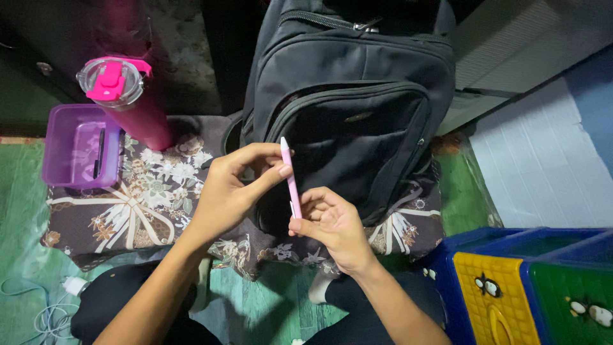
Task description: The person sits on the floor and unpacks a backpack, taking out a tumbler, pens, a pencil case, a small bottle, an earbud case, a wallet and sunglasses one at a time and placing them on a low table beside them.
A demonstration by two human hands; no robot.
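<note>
While your left hand [233, 191] pinches the upper part of the pink pen [290, 177] between thumb and fingertips, your right hand [332, 227] grips its lower end with curled fingers. The pen stands nearly upright in front of the black backpack [357, 96]. The backpack rests on a floral cloth [153, 198]. To the left stand a pink bottle [128, 96] and a purple tray [80, 153].

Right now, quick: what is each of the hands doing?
Left hand: closed on the upper part of the pink pen.
Right hand: closed on the pen's lower end.
</note>
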